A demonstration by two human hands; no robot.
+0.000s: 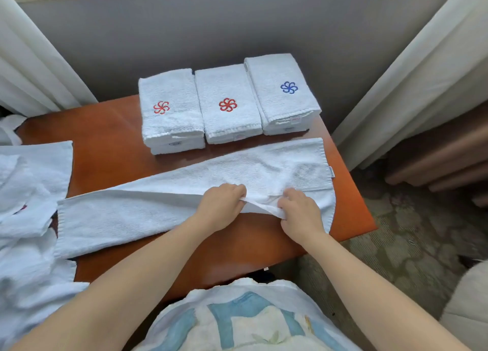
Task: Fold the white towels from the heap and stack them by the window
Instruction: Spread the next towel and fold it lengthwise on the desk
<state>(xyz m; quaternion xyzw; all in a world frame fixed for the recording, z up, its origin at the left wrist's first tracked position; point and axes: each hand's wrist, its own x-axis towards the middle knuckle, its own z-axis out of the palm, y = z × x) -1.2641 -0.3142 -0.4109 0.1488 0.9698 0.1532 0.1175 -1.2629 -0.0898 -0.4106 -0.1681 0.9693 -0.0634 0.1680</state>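
White towel (158, 208) is laid lengthwise across the table (105, 128), its near fold pinched by the left hand (220, 208) and the right hand (301, 213). Three folded stacks (227, 105) are set at the far edge; the heap (29, 205) is piled at the left edge.

Soft, even daylight falls from the far side; faint sheen on the worktop (111, 150). Edges bow, detail slightly soft.
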